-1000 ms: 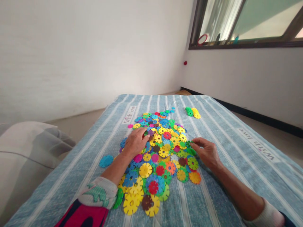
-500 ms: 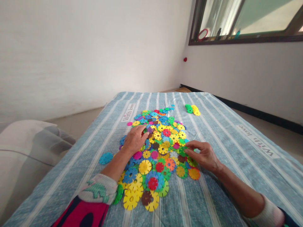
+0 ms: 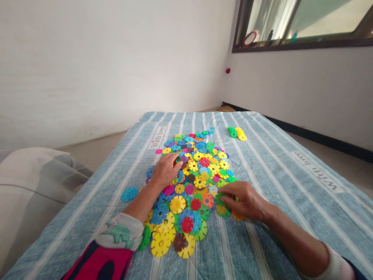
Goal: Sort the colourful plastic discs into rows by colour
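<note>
A heap of flat, notched plastic discs (image 3: 195,182) in yellow, blue, green, red and pink lies on a blue striped cloth (image 3: 276,175). My left hand (image 3: 166,171) rests palm down on the heap's left side, fingers curled on the discs near a purple one. My right hand (image 3: 243,200) is at the heap's right edge, fingers pinched on a green disc (image 3: 221,199). A small separate pile of green discs (image 3: 232,132) and yellow discs (image 3: 240,134) sits farther back on the right. One blue disc (image 3: 129,193) lies alone at the left.
A grey cushion (image 3: 32,186) lies at the left beside the cloth. White walls stand behind and at the right, with a window sill (image 3: 291,42) carrying small items. The floor shows beyond the cloth's far edge.
My right hand has moved nearer and leftward along the heap's right edge and closed its fingers on green discs. My left hand has hardly moved.
</note>
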{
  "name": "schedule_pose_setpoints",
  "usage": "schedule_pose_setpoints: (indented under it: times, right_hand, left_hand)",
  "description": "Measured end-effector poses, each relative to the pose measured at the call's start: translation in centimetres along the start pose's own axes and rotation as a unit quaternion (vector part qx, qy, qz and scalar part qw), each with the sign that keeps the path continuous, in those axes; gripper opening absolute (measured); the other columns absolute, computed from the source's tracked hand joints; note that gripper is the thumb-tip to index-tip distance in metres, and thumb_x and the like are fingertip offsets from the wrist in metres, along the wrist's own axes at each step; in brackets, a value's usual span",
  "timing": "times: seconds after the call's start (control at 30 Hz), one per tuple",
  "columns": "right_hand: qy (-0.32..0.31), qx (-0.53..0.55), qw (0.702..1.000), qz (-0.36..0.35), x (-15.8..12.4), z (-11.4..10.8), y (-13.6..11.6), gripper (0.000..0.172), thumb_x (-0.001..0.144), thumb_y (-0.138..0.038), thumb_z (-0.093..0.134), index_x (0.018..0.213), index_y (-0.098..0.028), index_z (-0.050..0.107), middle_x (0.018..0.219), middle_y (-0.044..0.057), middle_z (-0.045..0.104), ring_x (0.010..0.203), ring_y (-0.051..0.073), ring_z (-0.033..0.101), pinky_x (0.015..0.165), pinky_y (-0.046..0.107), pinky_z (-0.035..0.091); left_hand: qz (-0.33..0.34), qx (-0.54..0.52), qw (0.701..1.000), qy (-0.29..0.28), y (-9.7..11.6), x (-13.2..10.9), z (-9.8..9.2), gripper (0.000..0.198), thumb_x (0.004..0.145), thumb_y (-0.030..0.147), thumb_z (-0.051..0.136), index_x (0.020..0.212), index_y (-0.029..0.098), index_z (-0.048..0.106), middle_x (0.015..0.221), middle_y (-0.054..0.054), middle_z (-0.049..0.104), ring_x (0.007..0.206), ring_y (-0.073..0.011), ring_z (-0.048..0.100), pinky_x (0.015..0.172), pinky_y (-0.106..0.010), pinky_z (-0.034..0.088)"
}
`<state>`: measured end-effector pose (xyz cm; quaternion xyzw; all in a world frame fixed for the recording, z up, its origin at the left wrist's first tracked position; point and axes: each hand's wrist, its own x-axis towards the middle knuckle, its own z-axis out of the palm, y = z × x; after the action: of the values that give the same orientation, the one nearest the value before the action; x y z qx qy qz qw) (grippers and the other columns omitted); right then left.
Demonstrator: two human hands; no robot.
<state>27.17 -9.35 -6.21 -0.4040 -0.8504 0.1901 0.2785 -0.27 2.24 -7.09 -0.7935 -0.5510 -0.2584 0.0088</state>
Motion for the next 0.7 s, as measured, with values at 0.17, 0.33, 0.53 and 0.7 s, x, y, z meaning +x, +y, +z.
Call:
schedule_pose_setpoints:
  times: [0.17, 0.33, 0.53, 0.7]
  right_hand:
    - [0.101, 0.041, 0.992, 0.071, -0.2, -0.4, 1.0, 0.019, 0.088, -0.029, 0.053, 0.082, -0.016, 0.067, 0.062, 0.001, 0.064, 0.054, 0.011, 0.054, 0.058, 0.023, 0.040]
    - [-0.067, 0.049, 0.996, -0.013, -0.3, -0.9, -0.2, 0.019, 0.087, -0.024, 0.053, 0.075, -0.016, 0.064, 0.063, 0.000, 0.060, 0.056, 0.009, 0.051, 0.056, 0.021, 0.036]
    - [0.078, -0.044, 0.995, 0.041, -0.2, -0.3, 0.8, 0.022, 0.089, -0.027, 0.050, 0.080, -0.015, 0.066, 0.063, 0.002, 0.061, 0.059, 0.012, 0.053, 0.060, 0.024, 0.037]
    - [-0.008, 0.048, 0.998, 0.030, -0.4, -0.7, 0.7, 0.017, 0.087, -0.026, 0.054, 0.082, -0.016, 0.067, 0.063, 0.000, 0.061, 0.053, 0.009, 0.050, 0.054, 0.021, 0.036]
  left_hand:
    - [0.003, -0.002, 1.000, 0.005, -0.2, 0.0, 0.2, 0.039, 0.084, 0.035, 0.047, 0.114, 0.014, 0.062, 0.118, -0.012, 0.066, 0.113, -0.0261, 0.058, 0.101, -0.039, 0.043]
    - [0.004, -0.001, 1.000, 0.007, -0.2, 0.0, 0.2, 0.040, 0.084, 0.036, 0.046, 0.113, 0.014, 0.062, 0.118, -0.012, 0.066, 0.113, -0.0267, 0.058, 0.100, -0.040, 0.043]
    - [0.007, 0.000, 1.000, 0.008, 0.0, 0.0, 0.1, 0.038, 0.084, 0.036, 0.046, 0.112, 0.015, 0.062, 0.114, -0.010, 0.067, 0.109, -0.0254, 0.059, 0.099, -0.039, 0.044]
    - [0.006, -0.001, 1.000, 0.010, 0.1, 0.0, 0.0, 0.038, 0.085, 0.036, 0.046, 0.113, 0.016, 0.062, 0.114, -0.010, 0.067, 0.109, -0.0251, 0.059, 0.098, -0.039, 0.045]
